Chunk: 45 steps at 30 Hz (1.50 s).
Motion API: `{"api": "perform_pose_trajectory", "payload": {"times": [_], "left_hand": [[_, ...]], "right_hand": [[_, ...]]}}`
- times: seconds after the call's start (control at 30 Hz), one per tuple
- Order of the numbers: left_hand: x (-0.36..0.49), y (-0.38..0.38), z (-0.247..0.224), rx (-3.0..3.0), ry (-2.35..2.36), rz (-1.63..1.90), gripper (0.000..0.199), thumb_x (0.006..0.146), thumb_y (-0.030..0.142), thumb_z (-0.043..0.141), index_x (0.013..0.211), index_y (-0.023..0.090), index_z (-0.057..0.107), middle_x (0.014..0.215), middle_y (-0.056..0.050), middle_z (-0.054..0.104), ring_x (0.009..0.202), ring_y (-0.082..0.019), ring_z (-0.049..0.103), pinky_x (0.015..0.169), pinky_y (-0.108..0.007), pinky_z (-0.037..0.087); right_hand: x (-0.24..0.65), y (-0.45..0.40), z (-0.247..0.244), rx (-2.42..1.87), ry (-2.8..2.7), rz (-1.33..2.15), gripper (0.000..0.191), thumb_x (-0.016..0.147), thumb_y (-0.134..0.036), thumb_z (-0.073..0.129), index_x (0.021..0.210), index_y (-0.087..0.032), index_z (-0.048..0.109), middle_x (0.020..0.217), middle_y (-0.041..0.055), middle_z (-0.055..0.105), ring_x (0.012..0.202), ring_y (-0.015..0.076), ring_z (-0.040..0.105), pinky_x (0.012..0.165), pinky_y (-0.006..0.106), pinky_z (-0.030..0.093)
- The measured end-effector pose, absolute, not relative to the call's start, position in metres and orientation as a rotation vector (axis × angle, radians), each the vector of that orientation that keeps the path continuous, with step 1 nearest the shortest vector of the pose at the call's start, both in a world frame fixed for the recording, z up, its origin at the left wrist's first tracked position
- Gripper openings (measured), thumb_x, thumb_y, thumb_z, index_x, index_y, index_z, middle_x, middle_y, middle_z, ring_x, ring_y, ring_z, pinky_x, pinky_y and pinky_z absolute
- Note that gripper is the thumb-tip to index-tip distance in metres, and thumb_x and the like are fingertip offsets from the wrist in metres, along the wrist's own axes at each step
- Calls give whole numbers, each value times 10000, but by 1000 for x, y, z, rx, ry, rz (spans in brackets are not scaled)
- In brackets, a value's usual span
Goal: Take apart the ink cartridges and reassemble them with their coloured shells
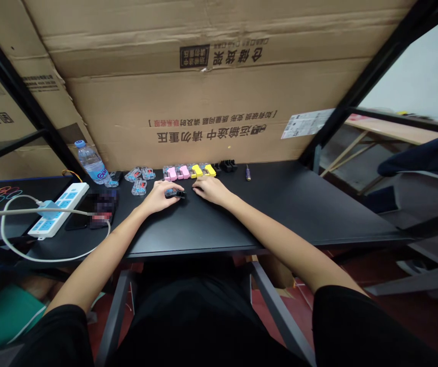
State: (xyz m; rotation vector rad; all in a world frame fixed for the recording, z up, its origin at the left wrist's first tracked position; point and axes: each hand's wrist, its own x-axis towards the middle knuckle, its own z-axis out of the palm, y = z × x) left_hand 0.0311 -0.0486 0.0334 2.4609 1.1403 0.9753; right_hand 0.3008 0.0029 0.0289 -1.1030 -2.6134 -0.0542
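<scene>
My left hand (158, 198) is closed, thumb and fingers around a small clear plastic piece with a black part (180, 194), low over the black tabletop. To its right, my right hand (212, 190) rests by the table with curled fingers pressed together; whatever is between its fingertips is too small to make out. Just behind the hands stands a row of small clear blocks with pink parts (183, 172) and yellow parts (196, 171). Several loose clear pieces with red bits (139, 186) lie left of my left hand. Black plastic parts (228, 165) sit behind my right hand.
A small screwdriver (248, 173) lies at the right rear. On the left are a water bottle (92, 163), a white power strip (59, 209) with cables, and a dark phone-like object (77, 216). A cardboard wall (211, 92) closes the back, between black frame posts (360, 86).
</scene>
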Motion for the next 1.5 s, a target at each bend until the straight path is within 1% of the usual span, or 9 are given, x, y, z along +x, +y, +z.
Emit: {"api": "perform_pose_trajectory", "payload": {"times": [0.23, 0.43, 0.53, 0.67, 0.73, 0.87, 1.13, 1.27, 1.5], "left_hand": [[31, -48, 32, 2466, 1150, 975, 278, 895, 209, 823, 1161, 290, 815, 1219, -34, 840, 1168, -277, 748, 1190, -550, 417], [33, -51, 35, 2471, 1146, 931, 263, 931, 273, 806, 1194, 275, 796, 1222, -29, 834, 1134, -256, 756, 1170, -505, 404], [33, -51, 35, 2462, 1144, 919, 271, 946, 314, 802, 1212, 263, 781, 1227, -37, 830, 1096, -245, 761, 1166, -491, 395], [32, -50, 34, 2446, 1213, 944, 329, 945, 373, 815, 1247, 251, 772, 1169, -54, 833, 1123, -267, 743, 1176, -501, 380], [32, -50, 34, 2456, 1218, 928, 343, 947, 385, 818, 1259, 250, 771, 1179, -61, 832, 1148, -276, 730, 1184, -507, 366], [31, -49, 35, 2470, 1213, 882, 323, 960, 388, 813, 1255, 261, 783, 1221, -68, 826, 1166, -276, 715, 1187, -503, 344], [26, -47, 36, 2459, 1232, 820, 331, 986, 394, 784, 1289, 261, 778, 1161, -59, 828, 1150, -275, 694, 1161, -497, 332], [28, -48, 35, 2476, 1261, 823, 323, 987, 396, 787, 1277, 256, 780, 1152, -60, 821, 1137, -272, 688, 1152, -491, 339], [30, -46, 30, 2544, 1253, 820, 285, 1027, 397, 739, 1264, 244, 779, 1141, -75, 807, 1093, -267, 692, 1128, -493, 353]], "right_hand": [[294, -5, 42, -1135, -2732, -127, 196, 1029, -167, 653, 1027, -129, 846, 1090, 202, 810, 1028, 316, 761, 940, 386, 534], [297, -6, 42, -1160, -2751, -89, 243, 1002, -99, 615, 1124, -110, 826, 1130, 199, 824, 1031, 298, 778, 901, 348, 540], [299, 0, 35, -1064, -2610, 168, 277, 985, -82, 614, 1146, -129, 835, 1138, 164, 843, 1028, 277, 797, 936, 348, 569], [296, 3, 23, -879, -2203, 676, 241, 998, -217, 653, 1129, -179, 852, 1056, 101, 865, 927, 250, 822, 895, 363, 641], [292, 1, 19, -821, -2042, 776, 237, 987, -285, 686, 1124, -197, 858, 1062, 92, 864, 942, 260, 825, 917, 398, 658], [287, -7, 18, -774, -1986, 809, 240, 967, -337, 721, 1110, -213, 868, 1103, 86, 860, 1017, 280, 817, 1013, 457, 645], [284, -16, 21, -742, -1998, 892, 277, 946, -374, 740, 1134, -205, 855, 1122, 85, 857, 1027, 276, 808, 1014, 464, 647], [281, -17, 19, -735, -1980, 861, 267, 929, -386, 756, 1086, -193, 853, 1073, 92, 857, 985, 270, 807, 978, 450, 654], [279, -18, 21, -715, -2066, 626, 193, 959, -285, 697, 1054, -176, 824, 994, 93, 839, 866, 234, 769, 863, 398, 630]]}}
